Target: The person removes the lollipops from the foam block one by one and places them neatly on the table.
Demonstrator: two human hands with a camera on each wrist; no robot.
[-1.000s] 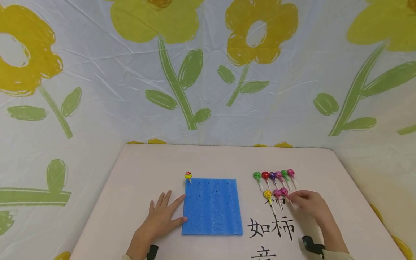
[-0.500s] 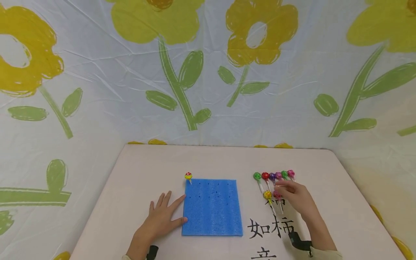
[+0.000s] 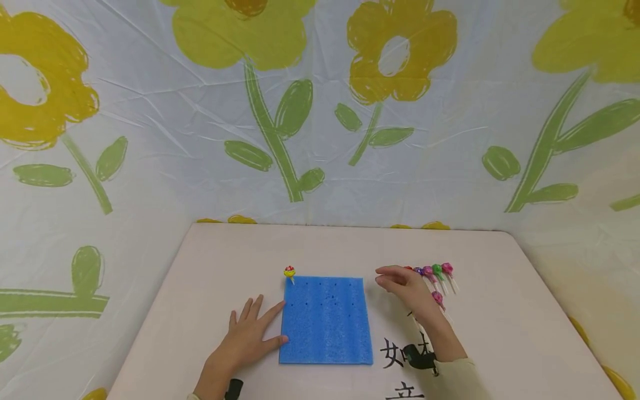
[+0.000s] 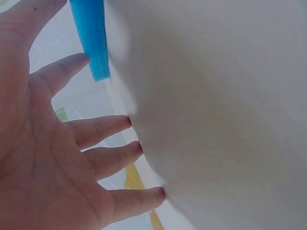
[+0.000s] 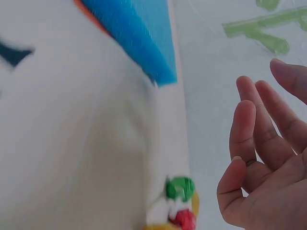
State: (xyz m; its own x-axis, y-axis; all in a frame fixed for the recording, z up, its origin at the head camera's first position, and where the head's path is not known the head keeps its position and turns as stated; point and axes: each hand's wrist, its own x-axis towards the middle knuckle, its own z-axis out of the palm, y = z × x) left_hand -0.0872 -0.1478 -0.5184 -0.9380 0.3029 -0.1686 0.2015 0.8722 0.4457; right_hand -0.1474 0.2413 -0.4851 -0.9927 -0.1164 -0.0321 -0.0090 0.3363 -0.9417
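My left hand (image 3: 250, 333) lies with spread fingers at the left side of a blue foam board (image 3: 325, 333); its index finger and thumb touch the board's edge. Small dark holes dot the upper part of the board. At its far left corner stands a yellow and red lollipop (image 3: 289, 272). My right hand (image 3: 412, 291) hovers right of the board with loosely bent fingers. The right wrist view shows nothing held in that hand (image 5: 264, 158). Several lollipops lie beyond and under it, among them a pink one (image 3: 447, 268) and a green one (image 5: 181, 188).
A pale table (image 3: 240, 250) carries black written characters (image 3: 392, 353) near its front, partly covered by my right wrist. Behind it and along the sides hangs a cloth (image 3: 200, 111) with yellow flowers and green stems.
My right hand has moved left from the pink lollipop at the near row's right end, which stays on the table, towards the foam board. The left hand keeps its place.
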